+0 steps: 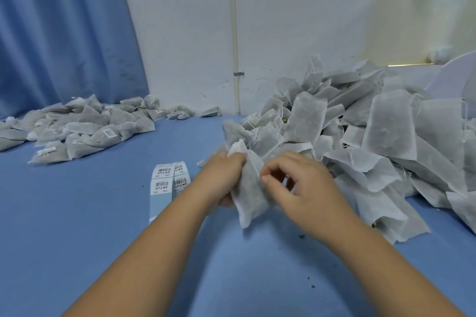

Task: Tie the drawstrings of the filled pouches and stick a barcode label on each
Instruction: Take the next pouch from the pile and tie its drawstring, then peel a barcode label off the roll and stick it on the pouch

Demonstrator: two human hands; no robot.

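Observation:
A filled grey-white pouch (249, 195) hangs between both hands above the blue table. My left hand (226, 175) grips the pouch's upper part from the left. At the pouch's right edge, my right hand (296, 183) has its thumb and curled fingers pinching the thin white drawstring. A strip of barcode labels (164, 180) lies on the table just left of my left wrist. Several labelled, tied pouches (85, 131) lie in a heap at the far left. A big pile of untied pouches (373, 141) fills the right side.
The blue table (103, 226) runs to a white wall with a vertical pipe (235, 33). A blue curtain (64, 28) hangs at the left. A white rounded object (453, 77) stands behind the right pile. Small dark crumbs lie on the table near my right forearm.

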